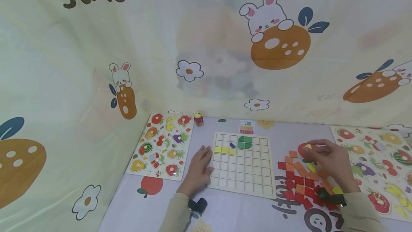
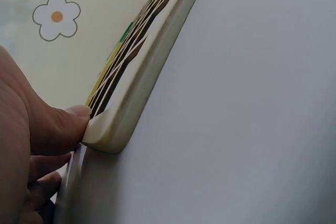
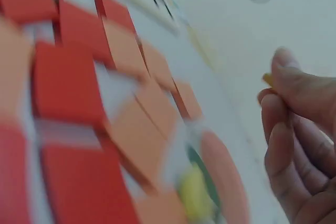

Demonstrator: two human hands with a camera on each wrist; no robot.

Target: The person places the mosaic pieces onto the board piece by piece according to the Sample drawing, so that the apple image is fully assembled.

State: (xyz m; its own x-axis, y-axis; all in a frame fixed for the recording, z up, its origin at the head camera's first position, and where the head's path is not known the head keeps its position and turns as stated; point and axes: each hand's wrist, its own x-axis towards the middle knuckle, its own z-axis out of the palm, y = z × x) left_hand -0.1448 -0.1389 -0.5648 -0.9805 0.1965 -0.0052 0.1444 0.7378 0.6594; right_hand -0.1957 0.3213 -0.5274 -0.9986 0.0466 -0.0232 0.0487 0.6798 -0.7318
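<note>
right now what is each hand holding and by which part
The right hand pinches a small yellow tile at its edge between its fingertips. The left hand holds nothing; it rests flat against the grid board's left edge.

A pale cream wooden grid board [image 1: 243, 164] carries three yellow square tiles [image 1: 225, 150], one dark blue piece [image 1: 232, 145] and a green patch of tiles [image 1: 245, 142]; beside it lies a heap of red and orange square tiles [image 1: 300, 183]; the pale yellow cloth backdrop [image 1: 206, 46] is printed with white rabbits, orange fruit and white flowers
</note>
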